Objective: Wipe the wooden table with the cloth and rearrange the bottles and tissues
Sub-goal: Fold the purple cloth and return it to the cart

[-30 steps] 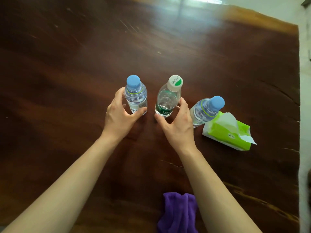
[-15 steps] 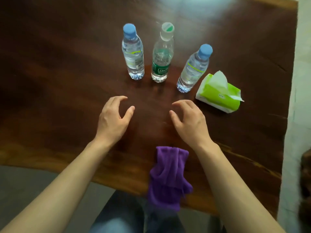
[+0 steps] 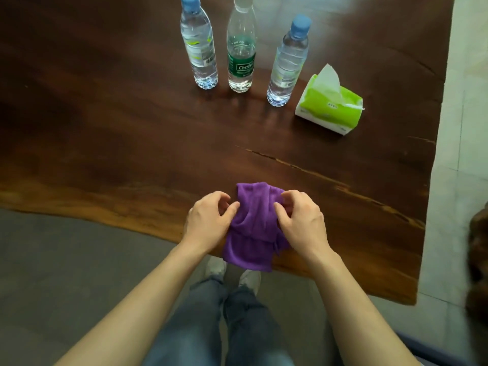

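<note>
2 hands that hovered with curled, empty fingers over bare wood half a second ago have drawn back to the near edge of the wooden table (image 3: 105,143): the left hand (image 3: 208,220) and right hand (image 3: 301,220) now pinch opposite sides of the crumpled purple cloth (image 3: 250,228), which lies over the table's near edge. 3 bottles stand upright in the same row at the far side, left bottle (image 3: 199,48), green-labelled bottle (image 3: 241,54) and right bottle (image 3: 287,62), with the green tissue pack (image 3: 330,107) just right of them, all unmoved.
</note>
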### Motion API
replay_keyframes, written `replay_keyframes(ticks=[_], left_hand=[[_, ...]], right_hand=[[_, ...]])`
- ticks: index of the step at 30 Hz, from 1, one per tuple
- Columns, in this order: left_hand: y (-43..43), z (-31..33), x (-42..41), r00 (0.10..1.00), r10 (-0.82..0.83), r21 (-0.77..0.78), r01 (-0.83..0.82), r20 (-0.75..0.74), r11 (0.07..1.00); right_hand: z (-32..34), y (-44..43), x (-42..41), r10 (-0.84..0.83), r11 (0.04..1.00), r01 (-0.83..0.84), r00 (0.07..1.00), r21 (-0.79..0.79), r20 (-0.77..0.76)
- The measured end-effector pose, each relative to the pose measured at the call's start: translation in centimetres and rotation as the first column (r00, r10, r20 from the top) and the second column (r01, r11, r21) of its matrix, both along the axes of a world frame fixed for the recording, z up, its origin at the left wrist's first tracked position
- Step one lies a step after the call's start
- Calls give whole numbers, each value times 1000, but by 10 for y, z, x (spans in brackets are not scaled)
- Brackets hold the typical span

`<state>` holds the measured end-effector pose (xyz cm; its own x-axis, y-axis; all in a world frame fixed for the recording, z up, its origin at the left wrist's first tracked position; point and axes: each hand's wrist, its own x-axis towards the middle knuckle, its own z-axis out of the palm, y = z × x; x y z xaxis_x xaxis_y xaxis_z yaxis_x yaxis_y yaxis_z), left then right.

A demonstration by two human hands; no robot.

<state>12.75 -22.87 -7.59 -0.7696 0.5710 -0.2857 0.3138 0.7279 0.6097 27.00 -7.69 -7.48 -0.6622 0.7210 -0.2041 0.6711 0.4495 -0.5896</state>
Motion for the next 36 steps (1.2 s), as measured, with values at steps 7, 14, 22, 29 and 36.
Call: replay_keyframes(ticks=[7,14,22,29,36], left_hand=[[12,-21,7,968,103,-48,-94,228,994],[14,-19,3,964,120,65,-139,236,988],[-5,18,3,884,64,265,-206,463,942],[-18,53,14,748,-121,352,-157,652,923],[-24,83,35,665,-315,343,93,678,935]], right_hand=[[-20,-19,4,-216,913,221,975,-342,53],[-26,-25,4,-346,810,328,937,-485,56],[-7,-37,29,-586,584,370,808,-722,-60],[29,-60,62,-622,489,181,759,-853,-195],[60,-92,101,-727,593,379,631,-710,-271]])
